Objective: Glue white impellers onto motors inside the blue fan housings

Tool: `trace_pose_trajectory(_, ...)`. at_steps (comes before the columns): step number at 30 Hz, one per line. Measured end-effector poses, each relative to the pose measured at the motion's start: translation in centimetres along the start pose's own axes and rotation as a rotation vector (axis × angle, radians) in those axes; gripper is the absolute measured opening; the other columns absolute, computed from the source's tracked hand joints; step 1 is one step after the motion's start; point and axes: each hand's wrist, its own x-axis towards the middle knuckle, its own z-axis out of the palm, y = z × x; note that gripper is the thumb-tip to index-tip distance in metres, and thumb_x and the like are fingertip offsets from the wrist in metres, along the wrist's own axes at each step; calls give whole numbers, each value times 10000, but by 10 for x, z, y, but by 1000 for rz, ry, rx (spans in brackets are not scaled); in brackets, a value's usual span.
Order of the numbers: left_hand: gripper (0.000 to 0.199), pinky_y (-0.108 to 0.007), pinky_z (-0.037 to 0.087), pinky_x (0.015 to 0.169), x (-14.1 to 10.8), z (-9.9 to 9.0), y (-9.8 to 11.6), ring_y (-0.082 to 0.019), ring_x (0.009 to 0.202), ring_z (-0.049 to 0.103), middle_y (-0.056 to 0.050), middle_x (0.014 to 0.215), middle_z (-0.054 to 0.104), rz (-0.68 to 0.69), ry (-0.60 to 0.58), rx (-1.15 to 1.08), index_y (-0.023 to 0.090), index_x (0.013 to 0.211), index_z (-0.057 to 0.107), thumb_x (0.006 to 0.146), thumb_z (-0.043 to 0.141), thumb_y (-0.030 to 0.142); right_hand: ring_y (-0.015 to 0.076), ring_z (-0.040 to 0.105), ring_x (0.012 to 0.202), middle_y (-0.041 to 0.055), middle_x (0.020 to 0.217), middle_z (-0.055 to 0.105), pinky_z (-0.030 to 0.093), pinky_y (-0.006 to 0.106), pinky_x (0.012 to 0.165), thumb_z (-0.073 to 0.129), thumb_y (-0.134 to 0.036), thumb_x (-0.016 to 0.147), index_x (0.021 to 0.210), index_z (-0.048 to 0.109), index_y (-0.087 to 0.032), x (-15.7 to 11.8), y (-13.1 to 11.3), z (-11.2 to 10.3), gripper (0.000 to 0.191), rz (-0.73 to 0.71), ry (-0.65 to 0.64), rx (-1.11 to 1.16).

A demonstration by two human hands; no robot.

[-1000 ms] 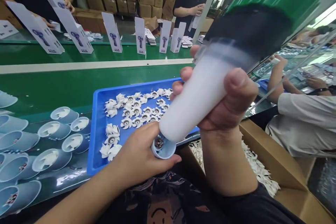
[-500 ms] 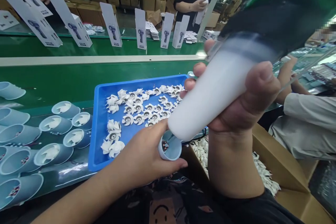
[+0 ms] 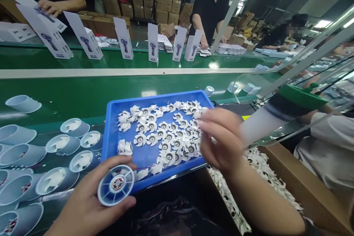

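housing: pale blue, round, open end up, motor inside | impellers: white, seemingly loose in tray

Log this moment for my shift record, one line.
left hand: holds fan housing | right hand: blurred, over blue tray of impellers

Pale blue-grey housing, copper-coloured and dark at its centre. Bright blue tray full of white impellers. Glossy green desk with a cream stripe. White cartons printed in dark blue; green-capped white tube.
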Motion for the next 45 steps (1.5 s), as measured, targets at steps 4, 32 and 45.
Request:
trace_pose_trajectory(4,609,-419,523,954,3,12,8,-327,1034,693,-44,1009,763,70,-68,-63,342,1082,668,647,708,767,228,610,1141,97,1251,618,511,469,1004,606,-288,977,1188,632,-150,76,11,59,253,38,-429,-260)
trace_pose_trajectory(32,562,-456,507,1035,18,4,-27,-322,1220,623,-70,1299,678,68,-120,13,307,1286,588,782,679,537,214,627,1075,94,1224,616,551,426,926,613,-351,972,1216,609,-157,84,-23,103,311,326,-796,-468)
trace_pose_trajectory(45,492,-466,522,995,19,-9,-13,-346,1211,621,-98,1349,640,165,34,58,261,1179,634,747,711,483,132,669,742,56,921,670,570,316,767,414,-258,949,1140,561,-141,49,-55,46,268,321,-738,440)
